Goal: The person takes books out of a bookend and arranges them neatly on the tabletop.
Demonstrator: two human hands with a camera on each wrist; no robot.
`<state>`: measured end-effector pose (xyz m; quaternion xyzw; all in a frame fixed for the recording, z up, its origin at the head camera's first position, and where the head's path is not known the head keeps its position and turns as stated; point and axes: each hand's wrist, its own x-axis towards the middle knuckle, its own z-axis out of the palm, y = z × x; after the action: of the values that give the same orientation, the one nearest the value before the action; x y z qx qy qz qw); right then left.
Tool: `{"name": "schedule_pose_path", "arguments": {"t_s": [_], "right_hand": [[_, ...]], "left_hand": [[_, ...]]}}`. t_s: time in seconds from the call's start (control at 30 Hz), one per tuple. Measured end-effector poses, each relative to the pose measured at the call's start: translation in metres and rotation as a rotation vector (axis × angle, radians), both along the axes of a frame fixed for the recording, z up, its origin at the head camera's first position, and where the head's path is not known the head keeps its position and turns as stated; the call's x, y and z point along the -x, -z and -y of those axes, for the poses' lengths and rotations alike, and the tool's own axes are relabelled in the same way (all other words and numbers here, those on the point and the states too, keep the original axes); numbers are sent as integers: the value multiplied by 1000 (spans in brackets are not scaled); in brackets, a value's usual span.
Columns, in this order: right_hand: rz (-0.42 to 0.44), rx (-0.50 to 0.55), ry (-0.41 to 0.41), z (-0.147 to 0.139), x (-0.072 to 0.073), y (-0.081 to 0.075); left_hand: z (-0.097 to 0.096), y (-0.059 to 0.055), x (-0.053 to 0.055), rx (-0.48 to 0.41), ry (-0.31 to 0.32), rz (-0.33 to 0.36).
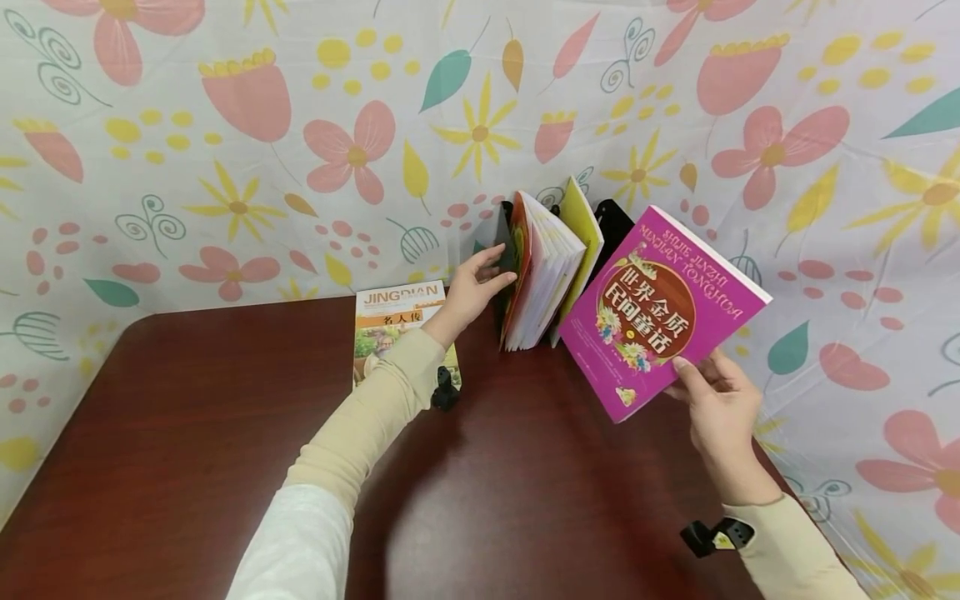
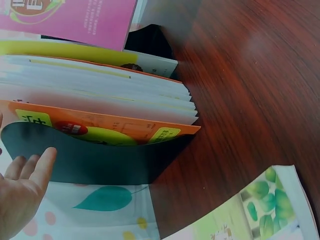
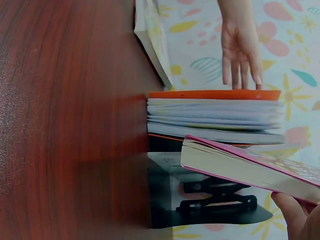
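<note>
My right hand (image 1: 723, 404) pinches a purple book (image 1: 652, 325) by its lower right edge, thumb on the front cover. The book is tilted and held off the table. My left hand (image 1: 474, 292) is at the left end plate of a black expandable book rack (image 2: 105, 157), fingers nearly straight; whether they touch it I cannot tell. Within the rack stand an orange-covered book (image 2: 170, 126) with its pages slightly fanned and a yellow-covered book (image 1: 582, 229). Right of them, in the right wrist view, the rack's crossed slats (image 3: 217, 195) show.
A book with a white and orange cover (image 1: 397, 304) lies on the dark red-brown table (image 1: 187, 433), left of the rack and partly behind my left forearm. Behind the table hangs a flower-patterned cloth (image 1: 360, 75), which also runs along the right side.
</note>
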<state>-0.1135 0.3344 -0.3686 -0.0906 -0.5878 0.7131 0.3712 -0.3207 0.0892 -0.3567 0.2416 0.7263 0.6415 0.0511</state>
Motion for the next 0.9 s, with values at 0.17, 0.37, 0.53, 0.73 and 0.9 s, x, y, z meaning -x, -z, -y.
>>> {"name": "schedule_pose_path", "arguments": {"t_s": [0.17, 0.37, 0.53, 0.73, 0.9], "right_hand": [[-27, -3, -17, 6, -3, -4], [-35, 6, -46, 17, -6, -6], [-34, -9, -98, 26, -8, -7], [-21, -25, -149, 35, -13, -10], [29, -54, -161, 43, -16, -14]], "left_hand": [[5, -2, -1, 19, 6, -21], [15, -2, -5, 34, 21, -52], [24, 0, -13, 34, 40, -44], [34, -4, -25, 48, 98, -52], [40, -9, -33, 82, 164, -57]]}}
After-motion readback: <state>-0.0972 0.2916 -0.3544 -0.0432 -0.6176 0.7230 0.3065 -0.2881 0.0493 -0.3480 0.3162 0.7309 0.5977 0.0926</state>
